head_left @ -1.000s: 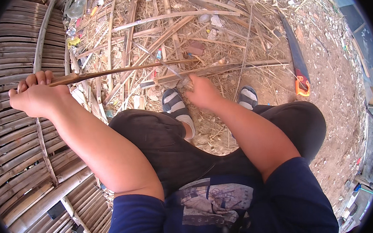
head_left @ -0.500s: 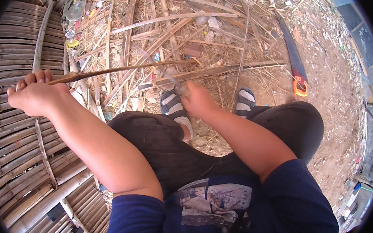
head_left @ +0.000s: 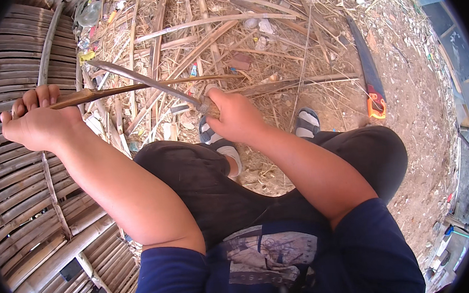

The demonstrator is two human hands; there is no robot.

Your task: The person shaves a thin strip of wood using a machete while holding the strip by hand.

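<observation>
My left hand point(head_left: 42, 120) is closed around the thick end of a brown bamboo strip point(head_left: 103, 93). The strip runs out level to the right, tapering to a thin far end above the littered ground. In my right hand point(head_left: 239, 117) is the handle of a machete point(head_left: 129, 74), its long grey blade pointing up and to the left. The blade crosses the strip near its middle in this view; whether the two touch I cannot tell. Most of the machete's handle is hidden in my fist.
A handsaw point(head_left: 369, 67) with an orange and red handle lies on the dirt to the right. Several split bamboo pieces point(head_left: 214, 22) are strewn over straw and litter ahead. A bamboo slat wall or platform point(head_left: 12, 158) fills the left side. My sandalled feet point(head_left: 307, 123) are below.
The machete, blurred and lower before, now shows sharply with its blade across the strip. My right hand has moved up and slightly left. My left hand and the strip have shifted slightly left.
</observation>
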